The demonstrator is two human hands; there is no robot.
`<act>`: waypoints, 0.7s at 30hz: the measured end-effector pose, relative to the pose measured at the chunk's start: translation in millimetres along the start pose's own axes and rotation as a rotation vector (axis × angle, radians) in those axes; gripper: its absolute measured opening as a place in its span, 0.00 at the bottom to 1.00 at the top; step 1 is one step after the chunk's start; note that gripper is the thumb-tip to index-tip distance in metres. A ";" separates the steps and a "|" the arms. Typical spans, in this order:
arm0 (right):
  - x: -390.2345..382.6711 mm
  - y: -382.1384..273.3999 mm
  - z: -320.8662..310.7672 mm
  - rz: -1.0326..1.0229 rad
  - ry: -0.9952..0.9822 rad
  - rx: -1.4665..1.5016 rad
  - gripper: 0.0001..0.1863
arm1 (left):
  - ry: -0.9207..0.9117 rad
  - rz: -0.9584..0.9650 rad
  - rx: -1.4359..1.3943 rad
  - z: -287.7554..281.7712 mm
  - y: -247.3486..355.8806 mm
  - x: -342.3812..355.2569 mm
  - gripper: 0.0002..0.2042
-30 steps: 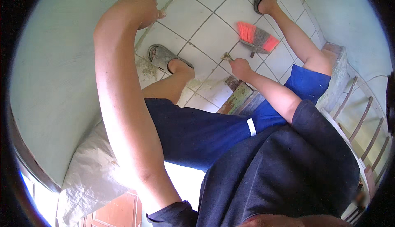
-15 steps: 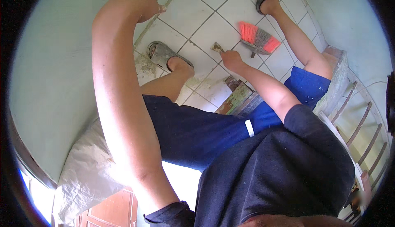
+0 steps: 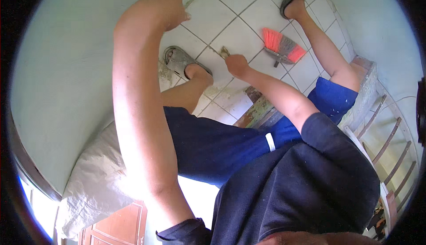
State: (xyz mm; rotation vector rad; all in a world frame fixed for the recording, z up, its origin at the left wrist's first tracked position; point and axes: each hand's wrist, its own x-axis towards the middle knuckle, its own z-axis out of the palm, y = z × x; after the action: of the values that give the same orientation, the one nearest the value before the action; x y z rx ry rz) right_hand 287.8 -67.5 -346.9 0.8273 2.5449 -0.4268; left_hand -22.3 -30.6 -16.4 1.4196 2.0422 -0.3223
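Note:
My left hand (image 3: 171,9) is raised at the upper middle, beside the pale green wall (image 3: 75,63); its fingers are curled and mostly hidden, with a small pale bit at their tips that I cannot make out. My right hand (image 3: 236,65) grips a small dirty scraper (image 3: 224,51) over the white tiled floor (image 3: 222,9). A broom head with pink and grey bristles (image 3: 284,45) lies on the tiles to the right of that hand. My sandalled feet are on the floor on either side.
A worn wooden bench or plank (image 3: 253,112) is under me. A pale crumpled sheet (image 3: 93,174) hangs at the lower left above a brown panelled door (image 3: 113,223). Wooden slats (image 3: 388,138) line the right side, near a low ledge (image 3: 368,81).
My right hand with the scraper has moved left and slightly up. My left hand rose briefly, then shifted to the right and back down a little.

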 end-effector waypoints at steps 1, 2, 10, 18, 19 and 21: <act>-7.8 -0.2 0.5 0.033 -0.077 -0.003 0.07 | 0.009 -0.003 0.011 -1.1 -0.3 -0.3 0.24; -16.8 -0.2 1.4 0.038 -0.081 0.003 0.07 | 0.009 -0.005 0.021 -1.5 -0.4 -1.0 0.24; 12.3 11.9 -9.9 0.152 0.061 -0.008 0.13 | -0.006 -0.021 -0.022 -3.2 -17.1 -9.0 0.23; 151.2 53.0 -83.8 0.130 0.080 -0.018 0.12 | 0.104 -0.063 -0.172 23.0 -61.7 -17.7 0.21; 171.3 51.5 -96.4 0.120 0.104 -0.004 0.13 | 0.083 -0.072 -0.188 24.0 -63.0 -17.1 0.20; 209.7 45.9 -120.3 0.109 0.117 0.009 0.13 | 0.042 -0.069 -0.194 24.2 -60.7 -15.4 0.20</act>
State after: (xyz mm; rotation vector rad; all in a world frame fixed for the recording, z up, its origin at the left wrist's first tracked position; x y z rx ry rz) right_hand 126.6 118.2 -352.0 1.0169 2.5898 -0.3650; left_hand -65.5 -78.6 -34.6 1.2500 2.0970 -0.1192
